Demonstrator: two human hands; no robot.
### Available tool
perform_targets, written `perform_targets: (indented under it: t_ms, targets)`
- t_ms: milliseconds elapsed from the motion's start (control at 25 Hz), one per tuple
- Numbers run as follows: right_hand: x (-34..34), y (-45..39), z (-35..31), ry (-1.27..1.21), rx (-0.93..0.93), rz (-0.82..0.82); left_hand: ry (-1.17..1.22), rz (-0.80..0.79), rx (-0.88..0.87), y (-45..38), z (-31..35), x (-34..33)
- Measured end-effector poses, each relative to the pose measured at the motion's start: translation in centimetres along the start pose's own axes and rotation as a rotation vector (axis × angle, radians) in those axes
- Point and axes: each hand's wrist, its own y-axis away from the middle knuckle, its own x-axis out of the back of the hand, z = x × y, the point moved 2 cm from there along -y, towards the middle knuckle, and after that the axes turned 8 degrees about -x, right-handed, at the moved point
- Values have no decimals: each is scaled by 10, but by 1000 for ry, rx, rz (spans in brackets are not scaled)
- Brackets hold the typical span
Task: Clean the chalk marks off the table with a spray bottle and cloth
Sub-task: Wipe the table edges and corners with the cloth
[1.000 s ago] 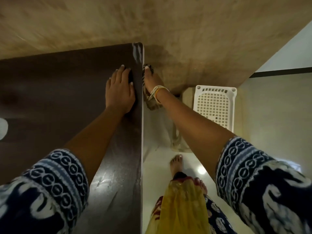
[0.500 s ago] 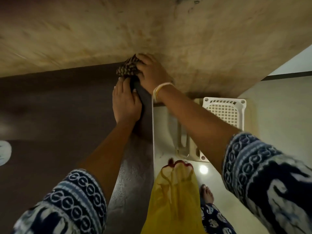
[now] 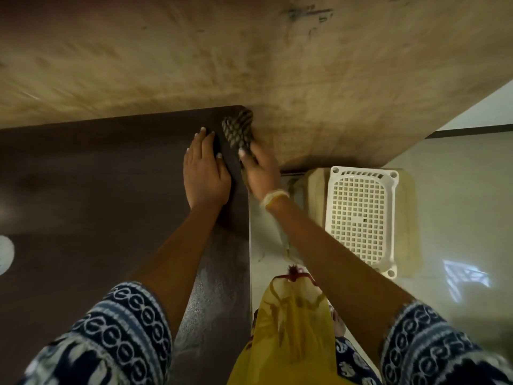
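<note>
A dark brown table (image 3: 97, 195) fills the left half of the view, its far right corner against a beige wall. My right hand (image 3: 261, 169) holds a dark checked cloth (image 3: 238, 130) pressed on that far right corner, at the table's right edge. My left hand (image 3: 205, 173) lies flat on the tabletop just left of the cloth, fingers spread, holding nothing. Faint pale smears (image 3: 219, 290) show on the tabletop near the right edge, closer to me. No spray bottle is in view.
A white perforated plastic stool (image 3: 361, 218) stands on the pale floor right of the table, by the wall. A white round object (image 3: 4, 254) peeks in at the left edge of the table. My yellow garment (image 3: 291, 334) hangs below.
The cloth and my right hand rose from the table's side edge onto the far corner, then slid slightly back along the right edge. My left hand stayed flat on the tabletop.
</note>
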Motion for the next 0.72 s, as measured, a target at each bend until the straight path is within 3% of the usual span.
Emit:
perform_targets:
  t_ms: [160, 280, 440, 600, 720]
  targets:
    - [2, 79, 37, 97, 166, -20, 8, 8, 8, 2, 1, 2]
    - [-7, 60, 24, 302, 185, 82, 57, 6, 16, 2, -1, 2]
    - [-4, -52, -24, 283, -68, 50, 81, 19, 42, 3, -1, 0]
    - [-5, -129, -62, 510, -277, -271, 75, 29, 41, 2, -2, 0]
    - [-2, -139, -70, 480, -453, -363, 73, 29, 38, 3, -1, 0]
